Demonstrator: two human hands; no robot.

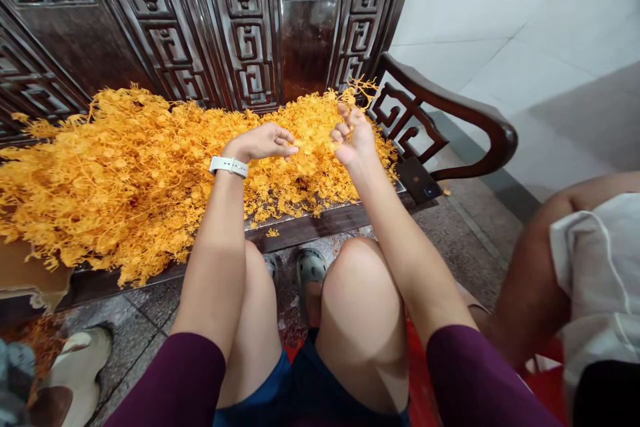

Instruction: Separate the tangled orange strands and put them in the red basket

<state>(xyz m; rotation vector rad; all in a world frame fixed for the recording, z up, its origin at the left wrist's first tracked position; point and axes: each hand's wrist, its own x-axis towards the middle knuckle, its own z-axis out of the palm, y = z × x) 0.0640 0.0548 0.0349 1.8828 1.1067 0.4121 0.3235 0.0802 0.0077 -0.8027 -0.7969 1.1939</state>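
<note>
A long heap of orange-yellow plastic flower sprigs [150, 173] covers the bench seat in front of me. My left hand [267, 142], with a pale watch strap [229, 166] at the wrist, is over the middle of the heap. Its thumb and fingers are pinched together, and whatever is between them is too small to make out. Facing it, my right hand [357, 137] has curled fingers at the heap's right end. A branching orange sprig [361, 90] sticks up above those fingers and appears held in them. A gap separates the two hands.
The dark bench has a carved back [305, 47] and a curved armrest [465, 117]. A dark phone [419, 180] lies at the seat's right end. Torn cardboard [33, 270] is at left. Another person's leg [540, 260] is at right, and a pale shoe [80, 373] at lower left.
</note>
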